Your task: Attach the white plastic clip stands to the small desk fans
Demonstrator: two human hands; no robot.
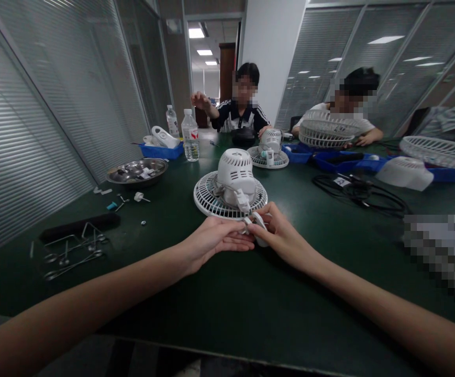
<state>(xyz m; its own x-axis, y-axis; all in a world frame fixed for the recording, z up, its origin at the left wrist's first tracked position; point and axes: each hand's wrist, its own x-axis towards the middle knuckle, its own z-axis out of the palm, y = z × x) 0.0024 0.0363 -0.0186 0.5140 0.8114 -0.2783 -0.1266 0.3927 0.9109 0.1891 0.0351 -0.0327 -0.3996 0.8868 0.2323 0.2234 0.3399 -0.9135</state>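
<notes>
While both hands [282,233] hold white plastic [261,242], fan [235,170] just beyond — green tabletop [196,309] stretching to its near edge

Right hand [280,228] partly covering small white part [259,226], fingers concealing its full shape. Contact of left hand [215,238] with it blurring, hard to tell. Motor housing [233,163] hiding middle of fan grille [204,196]. Small pieces [145,172] in metal bowl [137,183] blurring together. Pixelation masking object [449,251] cut by right edge; striped sleeve [443,125] running off there.
</notes>
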